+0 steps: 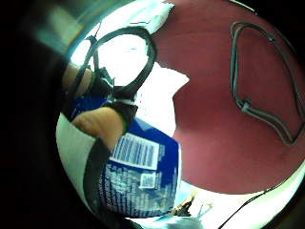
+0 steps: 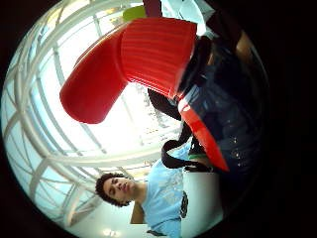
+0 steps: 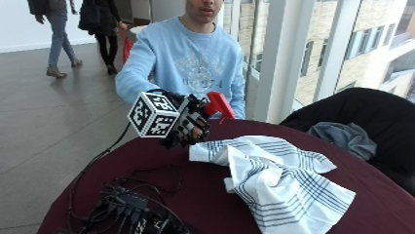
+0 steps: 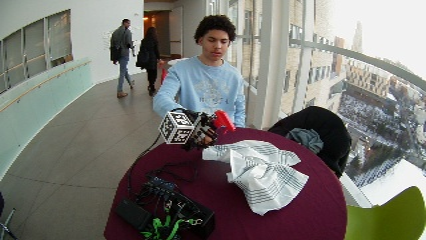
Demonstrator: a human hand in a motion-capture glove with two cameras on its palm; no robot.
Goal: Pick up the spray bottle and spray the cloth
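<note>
Right hand point(image 3: 188, 122) grips spray bottle point(image 3: 219, 105) beside cloth point(image 3: 275, 178).

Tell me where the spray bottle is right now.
In the outside view the spray bottle is off the table, held in the gloved right hand above the table's far edge, just beyond the striped cloth.

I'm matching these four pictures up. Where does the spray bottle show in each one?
Little finger palm view: blue labelled body of the red-topped spray bottle, under the fingers.
Thumb palm view: its red head.
Outside view: red trigger above the gloved right hand.
Wide view: same.
Shared landmark: maroon table.
</note>
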